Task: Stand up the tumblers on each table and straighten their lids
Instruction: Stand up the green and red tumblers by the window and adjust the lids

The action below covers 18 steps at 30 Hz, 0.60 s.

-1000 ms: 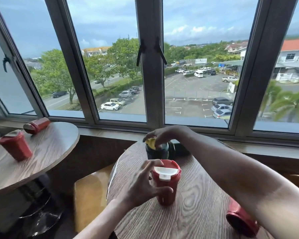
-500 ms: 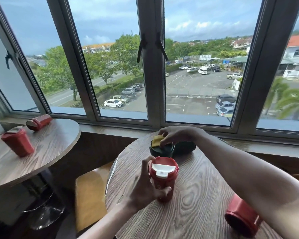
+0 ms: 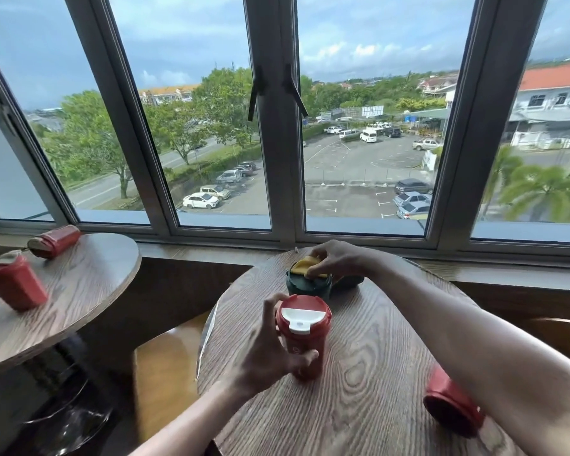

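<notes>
While my left hand (image 3: 270, 353) wraps the upright red tumbler (image 3: 305, 343) at the middle of the near table (image 3: 369, 373), thumb on its front and fingers curled round its left side by the rim, my right hand (image 3: 334, 260) reaches past it to the green tumbler (image 3: 308, 286) at the table's far edge. That one stands upright too, and my right fingertips pinch its yellow lid flap (image 3: 305, 266), which sits tilted up rather than flat. The red tumbler's white lid flap (image 3: 301, 319) lies flat and closed. A dark thing lies just behind the green tumbler; I cannot tell what it is. A second red tumbler (image 3: 451, 408) lies on its side near the table's right edge, partly under my right forearm. On the left table (image 3: 79, 291), one red tumbler (image 3: 14, 283) stands with a crooked lid, and another (image 3: 55, 241) lies on its side near the window (image 3: 277, 126).
</notes>
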{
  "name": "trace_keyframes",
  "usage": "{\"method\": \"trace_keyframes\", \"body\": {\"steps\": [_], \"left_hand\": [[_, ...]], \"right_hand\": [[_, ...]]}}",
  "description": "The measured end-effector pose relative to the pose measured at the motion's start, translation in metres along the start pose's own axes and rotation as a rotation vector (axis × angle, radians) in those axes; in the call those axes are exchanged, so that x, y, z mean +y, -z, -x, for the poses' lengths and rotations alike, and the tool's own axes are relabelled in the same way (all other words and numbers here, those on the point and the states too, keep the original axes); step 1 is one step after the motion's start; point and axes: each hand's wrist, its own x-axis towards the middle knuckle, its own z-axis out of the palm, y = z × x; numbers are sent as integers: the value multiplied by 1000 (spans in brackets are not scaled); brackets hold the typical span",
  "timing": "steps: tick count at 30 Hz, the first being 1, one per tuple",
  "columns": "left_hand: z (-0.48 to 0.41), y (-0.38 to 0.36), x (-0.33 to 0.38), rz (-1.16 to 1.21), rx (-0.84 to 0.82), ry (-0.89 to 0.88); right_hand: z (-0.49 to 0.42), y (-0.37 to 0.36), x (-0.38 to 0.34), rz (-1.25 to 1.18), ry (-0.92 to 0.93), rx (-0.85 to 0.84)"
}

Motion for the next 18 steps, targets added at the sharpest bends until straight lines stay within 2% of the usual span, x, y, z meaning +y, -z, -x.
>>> {"method": "trace_keyframes", "body": {"steps": [8, 11, 18], "left_hand": [[2, 4, -2, 23, -27, -44], [4, 9, -6, 88, -76, -10], [-16, 32, 8, 83, 90, 37]], "right_hand": [[5, -5, -4, -2, -10, -50], [8, -10, -3, -89, -47, -58], [18, -7, 0, -192, -89, -66]]}}
